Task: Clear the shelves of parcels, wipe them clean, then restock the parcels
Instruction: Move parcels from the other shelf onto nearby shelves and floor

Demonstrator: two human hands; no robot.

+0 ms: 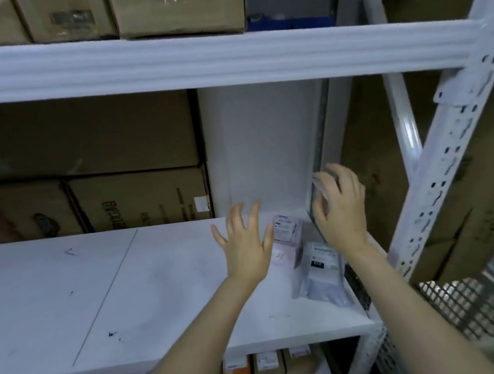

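The white middle shelf (128,290) is mostly bare, with scuff marks. At its right end lie a small pink-white boxed parcel (286,240) and a grey plastic mailer bag (322,273) with a label. A flat dark parcel (317,197) stands upright against the shelf's right side. My left hand (245,244) hovers over the shelf with fingers spread, just left of the pink-white box. My right hand (339,207) curls its fingers over the flat dark parcel's top edge.
Brown cartons (101,171) fill the back left behind the shelf. More cartons (160,10) sit on the upper shelf. Several small boxes (267,366) line the lower shelf. The perforated white upright (451,171) frames the right side, with a metal mesh cage (465,307) beyond it.
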